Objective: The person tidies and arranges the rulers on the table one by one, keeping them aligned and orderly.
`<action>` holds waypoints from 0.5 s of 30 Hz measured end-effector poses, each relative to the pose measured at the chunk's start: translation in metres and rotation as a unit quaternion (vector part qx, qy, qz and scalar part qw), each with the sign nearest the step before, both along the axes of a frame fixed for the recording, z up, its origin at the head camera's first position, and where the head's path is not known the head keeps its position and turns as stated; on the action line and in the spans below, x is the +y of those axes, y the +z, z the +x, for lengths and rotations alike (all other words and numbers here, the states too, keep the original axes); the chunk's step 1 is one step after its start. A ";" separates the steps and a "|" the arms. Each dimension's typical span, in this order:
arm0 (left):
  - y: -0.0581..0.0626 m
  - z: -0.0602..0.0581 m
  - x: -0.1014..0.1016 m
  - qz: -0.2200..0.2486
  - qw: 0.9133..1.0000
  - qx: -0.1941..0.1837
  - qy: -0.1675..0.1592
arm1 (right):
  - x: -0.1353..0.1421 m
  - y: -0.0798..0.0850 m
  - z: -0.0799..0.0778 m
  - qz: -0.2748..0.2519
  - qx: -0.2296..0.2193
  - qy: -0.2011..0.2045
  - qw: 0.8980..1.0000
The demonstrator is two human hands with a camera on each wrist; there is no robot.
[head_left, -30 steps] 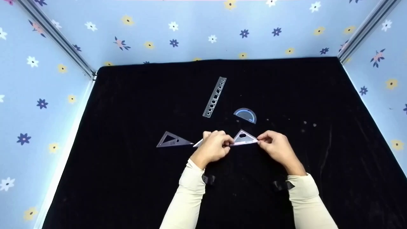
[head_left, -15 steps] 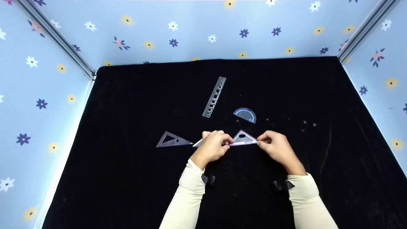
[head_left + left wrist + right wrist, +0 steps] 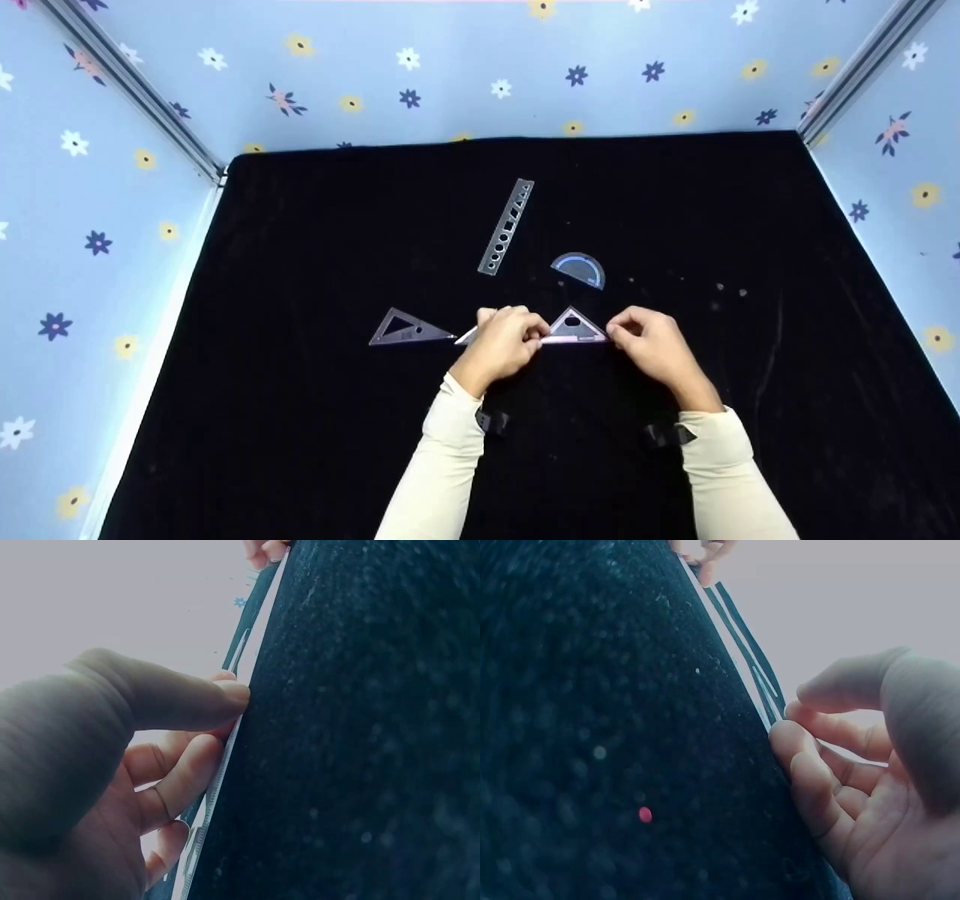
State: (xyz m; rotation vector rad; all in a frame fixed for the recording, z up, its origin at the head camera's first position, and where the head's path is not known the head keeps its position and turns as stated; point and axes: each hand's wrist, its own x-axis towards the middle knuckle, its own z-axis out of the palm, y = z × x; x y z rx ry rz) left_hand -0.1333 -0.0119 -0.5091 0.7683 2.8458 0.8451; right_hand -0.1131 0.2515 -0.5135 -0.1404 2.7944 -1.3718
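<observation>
Transparent set square (image 3: 576,331), a thin flat triangle with a pinkish long edge and a rounded slot, lies on black velvety cloth (image 3: 300,435) between the two hands, the left hand (image 3: 501,345) pinching its near corner and the right hand (image 3: 654,346) pinching the opposite one. Beyond the hands lie a half-round protractor (image 3: 580,272) banded in blue and a clear ruler (image 3: 501,226) pierced with cut-out shapes.

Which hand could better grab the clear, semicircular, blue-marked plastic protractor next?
Probably the right hand: its fingertips are nearer the protractor, while the left hand mostly covers a pale-edged plastic piece.
</observation>
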 end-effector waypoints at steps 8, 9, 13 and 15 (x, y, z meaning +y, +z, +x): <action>0.001 -0.001 0.000 -0.001 1.000 0.002 -0.001 | -0.001 0.002 -0.001 -0.016 0.000 -0.004 1.000; 0.001 -0.001 0.000 -0.002 1.000 0.001 -0.001 | -0.001 0.002 -0.001 -0.018 -0.001 -0.004 1.000; -0.001 0.000 0.000 -0.003 1.000 -0.004 -0.003 | -0.001 0.000 0.000 -0.028 -0.004 -0.004 1.000; -0.001 -0.001 -0.001 -0.002 1.000 -0.002 -0.003 | -0.001 0.000 0.000 -0.034 -0.003 -0.004 0.999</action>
